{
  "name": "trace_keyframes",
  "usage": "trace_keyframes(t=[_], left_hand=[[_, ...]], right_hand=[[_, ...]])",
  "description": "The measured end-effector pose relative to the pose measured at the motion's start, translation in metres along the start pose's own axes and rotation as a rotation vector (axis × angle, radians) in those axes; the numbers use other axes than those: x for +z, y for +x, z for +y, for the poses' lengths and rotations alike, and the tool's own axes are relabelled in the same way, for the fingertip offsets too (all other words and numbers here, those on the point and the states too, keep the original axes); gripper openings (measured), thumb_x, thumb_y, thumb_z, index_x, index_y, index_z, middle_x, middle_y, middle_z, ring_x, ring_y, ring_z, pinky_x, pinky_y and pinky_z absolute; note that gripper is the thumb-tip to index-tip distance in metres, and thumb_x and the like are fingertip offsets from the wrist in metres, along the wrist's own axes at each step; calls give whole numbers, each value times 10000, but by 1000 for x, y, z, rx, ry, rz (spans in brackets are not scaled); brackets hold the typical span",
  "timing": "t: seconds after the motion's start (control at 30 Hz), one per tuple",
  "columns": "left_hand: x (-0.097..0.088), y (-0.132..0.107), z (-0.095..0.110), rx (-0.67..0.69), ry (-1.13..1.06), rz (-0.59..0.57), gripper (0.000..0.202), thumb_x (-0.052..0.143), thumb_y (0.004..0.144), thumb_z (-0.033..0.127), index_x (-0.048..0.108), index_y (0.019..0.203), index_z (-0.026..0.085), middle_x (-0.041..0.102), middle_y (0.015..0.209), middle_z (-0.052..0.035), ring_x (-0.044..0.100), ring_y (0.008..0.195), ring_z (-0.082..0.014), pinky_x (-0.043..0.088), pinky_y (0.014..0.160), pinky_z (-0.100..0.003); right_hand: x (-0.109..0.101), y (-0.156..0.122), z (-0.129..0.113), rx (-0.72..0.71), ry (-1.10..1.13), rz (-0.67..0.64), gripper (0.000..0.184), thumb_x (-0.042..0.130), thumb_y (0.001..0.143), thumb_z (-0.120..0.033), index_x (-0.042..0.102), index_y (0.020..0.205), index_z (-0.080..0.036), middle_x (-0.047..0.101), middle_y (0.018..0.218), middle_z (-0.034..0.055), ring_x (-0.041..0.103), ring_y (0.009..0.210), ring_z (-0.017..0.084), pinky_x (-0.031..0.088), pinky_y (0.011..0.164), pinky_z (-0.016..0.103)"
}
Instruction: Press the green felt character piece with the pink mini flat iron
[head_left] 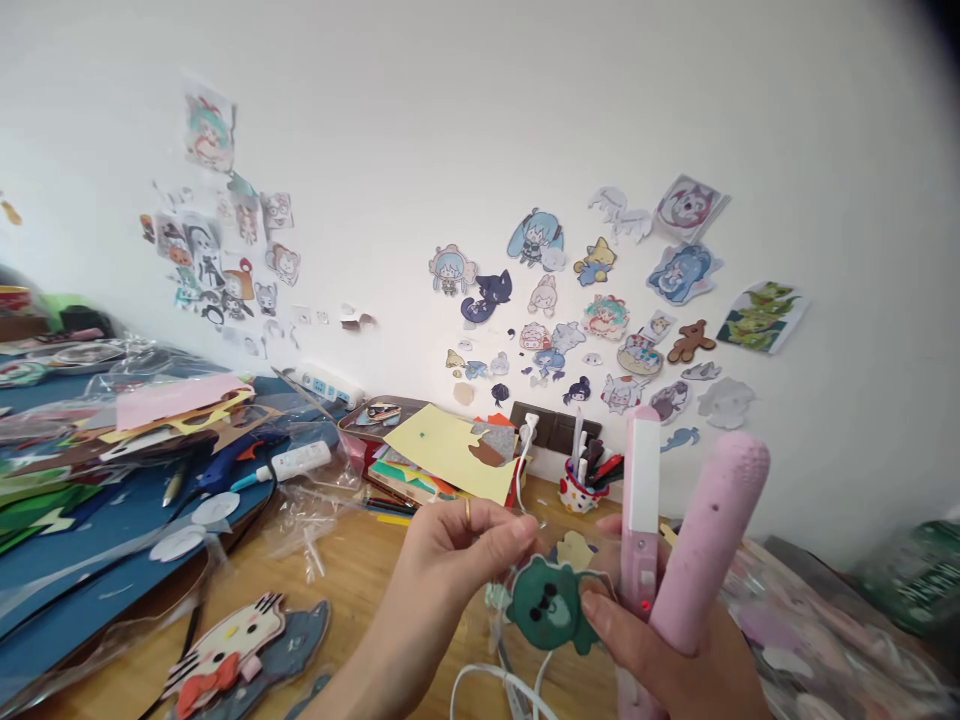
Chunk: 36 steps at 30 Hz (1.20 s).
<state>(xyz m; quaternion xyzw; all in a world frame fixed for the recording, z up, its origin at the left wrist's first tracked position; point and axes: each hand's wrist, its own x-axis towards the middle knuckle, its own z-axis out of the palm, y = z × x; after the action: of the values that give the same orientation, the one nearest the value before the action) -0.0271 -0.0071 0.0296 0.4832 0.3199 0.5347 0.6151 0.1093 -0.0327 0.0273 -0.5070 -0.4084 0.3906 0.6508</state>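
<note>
My right hand (675, 650) is wrapped round a pink hair straightener (641, 560), its two arms spread apart and a red light glowing on one. Under the same thumb is a flat green bear cutout (544, 600) with dark eyes. My left hand (465, 555), with a ring on one finger, pinches just above the bear's head. What sits between those fingertips is too small to make out. A pale yellowish figure (574, 550) shows partly behind the bear. White cable (495, 675) loops below the hands.
Cat-shaped cutouts (232, 650) lie at the lower left. A glue bottle (296, 462) and plastic scraps rest on the blue mat (142, 520). Behind are yellow paper (435, 440) and a pen cup (581, 493). Plastic-wrapped items (817, 620) cover the right. Paper figures hang on the wall.
</note>
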Motion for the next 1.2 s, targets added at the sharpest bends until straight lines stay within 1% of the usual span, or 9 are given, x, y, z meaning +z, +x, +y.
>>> trace_keyframes(t=[0.1, 0.27, 0.47, 0.57, 0.67, 0.8, 1.0, 1.1, 1.2], left_hand=[[-1, 1, 2, 17, -62, -38, 344, 479, 791, 406, 655, 707, 122, 604, 651, -47, 530, 625, -152, 408, 574, -242], [-3, 3, 6, -13, -29, -30, 94, 650, 647, 222, 618, 627, 136, 579, 568, 8, 475, 525, -90, 370, 522, -189], [-4, -1, 2, -21, 36, 36, 105, 710, 628, 222, 627, 621, 158, 616, 598, 7, 505, 543, -93, 371, 535, -199], [-3, -2, 0, 13, -6, 62, 105, 719, 623, 223, 639, 602, 158, 619, 570, 11, 497, 524, -84, 369, 522, -187], [-4, 0, 1, 78, 5, 62, 229, 597, 744, 326, 672, 632, 140, 633, 564, -23, 526, 545, -110, 398, 552, -208], [-6, 3, 5, 96, -55, 43, 486, 329, 836, 482, 651, 916, 127, 670, 690, -89, 573, 640, -182, 434, 557, -268], [-2, 8, 0, 68, -166, -61, 362, 717, 543, 176, 571, 874, 178, 596, 689, -5, 516, 603, -139, 435, 494, -227], [1, 7, 0, 43, -143, -41, 268, 707, 546, 141, 595, 789, 160, 568, 658, -2, 499, 607, -134, 458, 504, -234], [3, 4, 2, -25, -71, 6, 118, 699, 595, 191, 616, 653, 131, 576, 618, -10, 497, 557, -108, 451, 520, -222]], right_hand=[[0, 0, -4, 0, -13, 18, 343, 699, 469, -244, 591, 795, -247, 481, 447, -91, 390, 391, 59, 332, 394, 155], [-5, 4, -3, -21, -68, 27, 375, 715, 457, -265, 586, 809, -246, 489, 447, -85, 402, 378, 66, 328, 374, 162], [-13, 9, 4, -27, -117, -5, 444, 722, 489, -339, 563, 897, -271, 517, 469, -68, 463, 406, 113, 378, 394, 212], [-12, 8, 4, -49, -98, 5, 337, 724, 481, -312, 593, 784, -244, 546, 484, -57, 445, 402, 94, 382, 409, 206], [-11, 7, 2, -59, -91, 24, 296, 727, 470, -293, 609, 734, -230, 557, 479, -47, 491, 441, 109, 411, 429, 196], [-12, 7, 0, -61, -70, 52, 387, 746, 477, -274, 616, 840, -241, 595, 509, -47, 515, 420, 125, 427, 391, 210], [-11, 4, -3, 2, 38, 73, 442, 762, 499, -297, 597, 904, -230, 595, 515, -50, 448, 277, 98, 312, 237, 200], [-8, 2, -6, 12, 83, 93, 464, 768, 494, -288, 577, 914, -235, 577, 491, -67, 381, 224, 68, 248, 208, 186], [-4, 0, -9, 2, 107, 114, 453, 772, 474, -277, 572, 879, -236, 567, 492, -70, 453, 279, 95, 324, 248, 197]])
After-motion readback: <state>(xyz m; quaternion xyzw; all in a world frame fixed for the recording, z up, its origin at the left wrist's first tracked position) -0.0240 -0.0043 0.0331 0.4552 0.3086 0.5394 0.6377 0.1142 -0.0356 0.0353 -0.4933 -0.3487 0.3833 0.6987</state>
